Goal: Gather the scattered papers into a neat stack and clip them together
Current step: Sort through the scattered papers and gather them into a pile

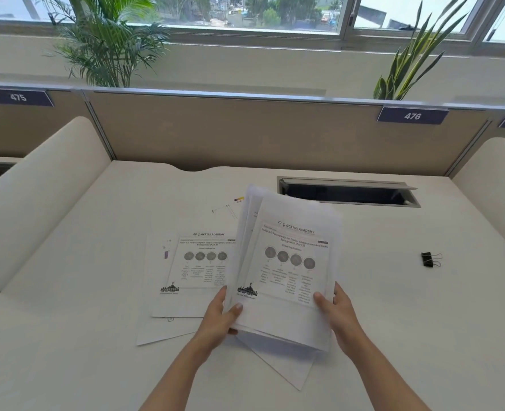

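Leftward, loose sheets (pixel 186 295) lie flat on the tabletop (pixel 97 292), just beside my left hand (pixel 219 317). Both hands pinch the half-gathered stack (pixel 289 262) at its near corners, long axis pointing away; my right hand (pixel 338 317) is nearer the binder clip (pixel 431 259), well apart.

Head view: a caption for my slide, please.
Left hand and right hand grip white printed paper bundle above scattered sheets; black binder clip lies apart.

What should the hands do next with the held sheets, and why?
Probably gather the loose sheets lying on the desk into the held bundle, which the left hand and right hand grip unevenly; the binder clip lies apart at right, for later.
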Demonstrator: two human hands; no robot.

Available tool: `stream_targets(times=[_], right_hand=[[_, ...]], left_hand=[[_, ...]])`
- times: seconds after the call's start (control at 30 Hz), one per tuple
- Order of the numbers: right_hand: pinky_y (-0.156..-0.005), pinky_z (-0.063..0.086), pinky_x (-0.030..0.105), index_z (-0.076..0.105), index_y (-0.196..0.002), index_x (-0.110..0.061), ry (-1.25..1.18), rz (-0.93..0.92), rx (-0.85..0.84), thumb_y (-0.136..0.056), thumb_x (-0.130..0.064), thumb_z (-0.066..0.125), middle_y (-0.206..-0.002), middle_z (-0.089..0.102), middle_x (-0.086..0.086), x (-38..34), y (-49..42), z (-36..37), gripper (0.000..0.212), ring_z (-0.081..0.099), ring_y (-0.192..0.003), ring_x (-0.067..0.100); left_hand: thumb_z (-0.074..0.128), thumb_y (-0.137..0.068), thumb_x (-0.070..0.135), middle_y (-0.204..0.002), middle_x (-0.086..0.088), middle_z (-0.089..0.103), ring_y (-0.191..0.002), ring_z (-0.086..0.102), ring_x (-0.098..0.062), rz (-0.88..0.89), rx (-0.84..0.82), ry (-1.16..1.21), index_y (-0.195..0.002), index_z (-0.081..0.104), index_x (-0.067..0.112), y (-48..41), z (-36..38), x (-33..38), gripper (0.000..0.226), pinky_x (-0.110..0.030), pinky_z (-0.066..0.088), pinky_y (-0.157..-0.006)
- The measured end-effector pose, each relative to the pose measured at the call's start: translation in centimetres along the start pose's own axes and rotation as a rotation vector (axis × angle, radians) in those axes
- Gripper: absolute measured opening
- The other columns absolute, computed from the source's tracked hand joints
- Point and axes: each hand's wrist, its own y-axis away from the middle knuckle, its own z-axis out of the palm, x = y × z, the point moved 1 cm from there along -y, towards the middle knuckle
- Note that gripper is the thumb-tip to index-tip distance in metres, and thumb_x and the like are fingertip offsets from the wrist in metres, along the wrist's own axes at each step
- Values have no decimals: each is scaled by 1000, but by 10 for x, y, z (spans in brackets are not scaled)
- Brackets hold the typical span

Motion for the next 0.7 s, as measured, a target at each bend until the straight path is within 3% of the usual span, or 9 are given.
stream_targets(times=[0.07,0.23,0.4,0.5,0.7], right_hand=[[-93,53,45,54,-124,-22,-5,-55,26,-93,-3,55,-113,68,2,-4,0,1,36,66,-103,22],[-75,54,25,59,-112,-31,-44,-125,54,-93,-5,55,-107,70,-10,-4,1,4,32,69,-88,2],[-80,58,32,59,-118,-32,-73,-187,-13,-94,-13,56,-109,72,-7,-6,5,9,31,69,-97,12],[-79,58,29,56,-125,-28,-144,-222,-42,-96,-22,54,-115,70,-5,-11,8,13,30,68,-102,14],[-84,55,30,58,-122,-26,-170,-325,-17,-95,-28,53,-114,69,-5,-22,12,14,28,66,-104,11]], left_hand=[[61,-92,13,-122,0,67,-110,64,-17,29,-7,20,-132,50,22,-3,-1,3,43,-37,53,-94],[73,-81,5,-99,-8,76,-93,72,-28,119,83,130,-117,53,19,-10,0,25,43,-37,59,-78],[68,-87,25,-103,0,74,-94,71,-18,276,173,238,-113,58,26,-15,5,55,29,-33,59,-75],[60,-91,21,-101,3,74,-94,71,-16,351,184,328,-110,61,22,-15,13,65,19,-24,58,-70],[59,-91,21,-100,8,72,-92,70,-13,430,215,334,-101,63,36,-7,17,67,18,-29,59,-70]])
